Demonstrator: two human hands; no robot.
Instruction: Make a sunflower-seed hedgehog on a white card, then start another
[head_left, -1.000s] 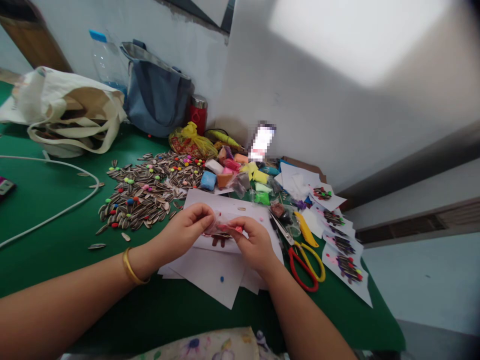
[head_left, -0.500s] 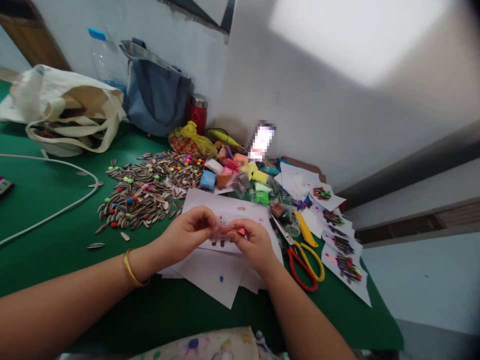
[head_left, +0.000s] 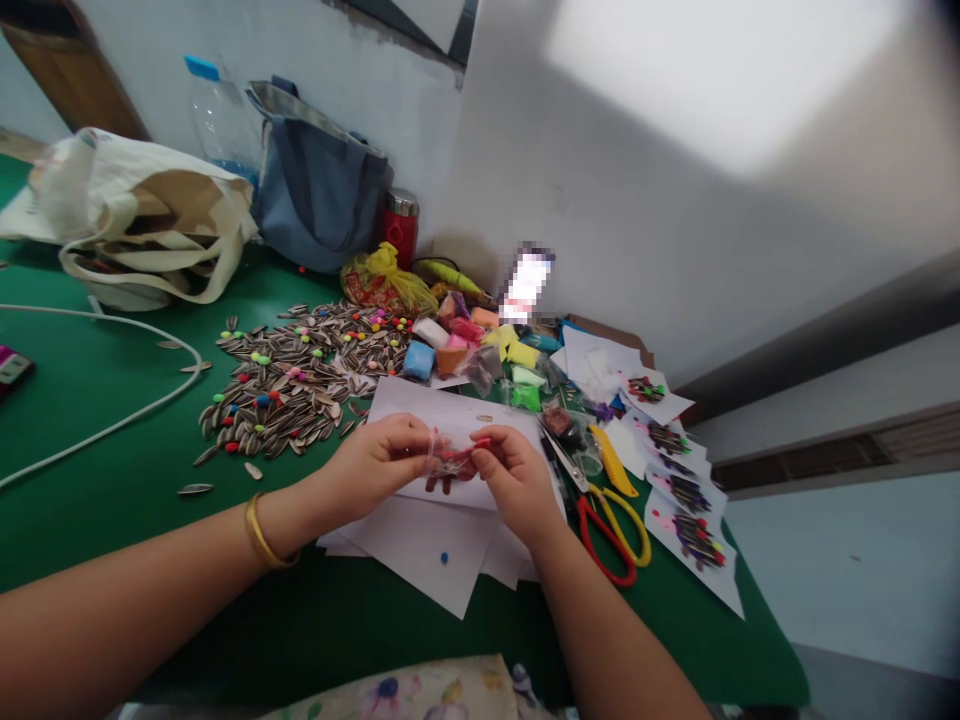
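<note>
My left hand (head_left: 375, 462) and my right hand (head_left: 514, 478) meet above a stack of white paper sheets (head_left: 435, 540) on the green table (head_left: 97, 400). Both pinch a small clear plastic packet with red clay in it (head_left: 452, 456), the left at its left end, the right at its right end. A gold bangle (head_left: 261, 535) sits on my left wrist. Under the packet a brown shape shows on the top sheet.
A heap of sunflower seeds with coloured clay dots (head_left: 292, 380) lies left of the paper. Clay packets (head_left: 465, 345) crowd the back. Red-and-yellow scissors (head_left: 607, 520), a yellow cutter (head_left: 611, 458) and finished paper cards (head_left: 686, 500) lie right. Bags (head_left: 150, 225), a bottle, a white cable (head_left: 112, 335).
My hands have kept the packet between them and worked it slightly; the right fingers shifted up a little along its right end. The camera view drifted slightly.
</note>
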